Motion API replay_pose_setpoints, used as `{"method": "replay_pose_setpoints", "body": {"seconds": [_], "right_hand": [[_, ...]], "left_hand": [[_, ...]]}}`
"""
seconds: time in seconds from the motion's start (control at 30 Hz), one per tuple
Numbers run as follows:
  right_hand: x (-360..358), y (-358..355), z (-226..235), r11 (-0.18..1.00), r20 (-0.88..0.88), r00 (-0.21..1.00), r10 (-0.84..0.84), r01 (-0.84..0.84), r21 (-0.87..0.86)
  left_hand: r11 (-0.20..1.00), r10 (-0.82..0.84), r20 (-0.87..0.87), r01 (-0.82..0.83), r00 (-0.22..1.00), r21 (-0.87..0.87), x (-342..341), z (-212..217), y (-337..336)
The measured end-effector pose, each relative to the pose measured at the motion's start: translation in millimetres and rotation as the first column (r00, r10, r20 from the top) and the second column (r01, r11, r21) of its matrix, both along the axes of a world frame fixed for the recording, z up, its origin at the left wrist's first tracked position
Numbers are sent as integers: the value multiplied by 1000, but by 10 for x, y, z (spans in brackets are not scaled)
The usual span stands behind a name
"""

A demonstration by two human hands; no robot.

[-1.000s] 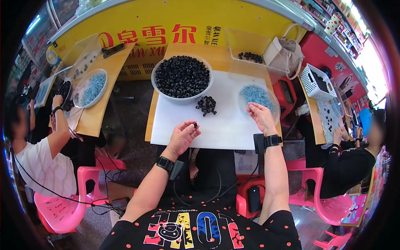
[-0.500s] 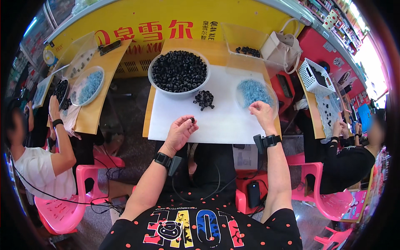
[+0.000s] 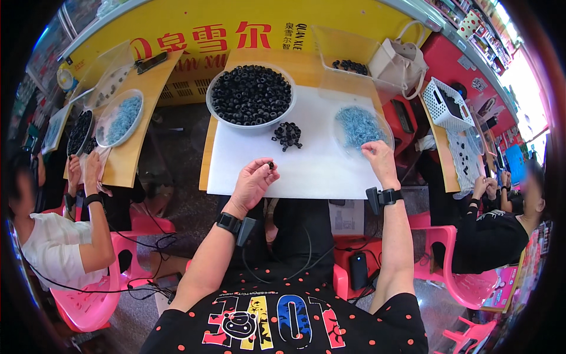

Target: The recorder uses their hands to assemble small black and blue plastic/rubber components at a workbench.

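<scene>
My left hand point(image 3: 253, 182) pinches a small black ring-shaped piece point(image 3: 270, 165) over the near part of the white sheet point(image 3: 247, 162). My right hand point(image 3: 381, 163) is at the near right rim of a shallow clear tray point(image 3: 338, 137), its thumb and fingers pinched together. Whatever lies between those fingertips is too small to make out. A heap of tiny pale-blue translucent pieces point(image 3: 356, 125) fills the tray's middle. Beyond my left hand sits a loose pile of black pieces point(image 3: 287, 135), and behind it a round clear tub point(image 3: 213, 112) heaped with the same black pieces point(image 3: 252, 94).
At the table's back right stand a clear bin point(image 3: 348, 44) with some black pieces and a beige handbag point(image 3: 401, 62). People sit at side tables on pink chairs point(image 3: 88, 301), left and right. A white basket point(image 3: 446, 109) stands on the right table. Cables point(image 3: 118, 289) trail at lower left.
My right hand has shifted slightly right along the tray's rim. The left still pinches its black piece. The person on the left has drawn both hands together.
</scene>
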State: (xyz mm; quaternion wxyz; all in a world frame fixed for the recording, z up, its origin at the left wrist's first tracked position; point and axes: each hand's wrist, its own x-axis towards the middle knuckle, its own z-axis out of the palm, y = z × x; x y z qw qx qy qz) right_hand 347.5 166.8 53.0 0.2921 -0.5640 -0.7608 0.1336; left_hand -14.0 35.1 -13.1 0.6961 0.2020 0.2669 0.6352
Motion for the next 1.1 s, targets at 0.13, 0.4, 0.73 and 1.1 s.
{"method": "replay_pose_setpoints", "body": {"seconds": [0.13, 0.4, 0.73, 1.1], "right_hand": [[-26, -60, 25, 997, 147, 987, 71, -77, 31], [272, 103, -128, 986, 325, 941, 94, -134, 103], [65, 70, -78, 989, 257, 962, 89, -116, 91], [208, 158, -118, 991, 205, 976, 69, -91, 99]], "left_hand": [[1000, 3, 1, -3, 1000, 7, -10, -12, -5], [1000, -6, 2, 6, 1000, 19, 9, 10, -3], [1000, -7, -3, 7, 1000, 19, -16, 15, -11], [1000, -9, 9, 9, 1000, 9, 5, 2, 19]]}}
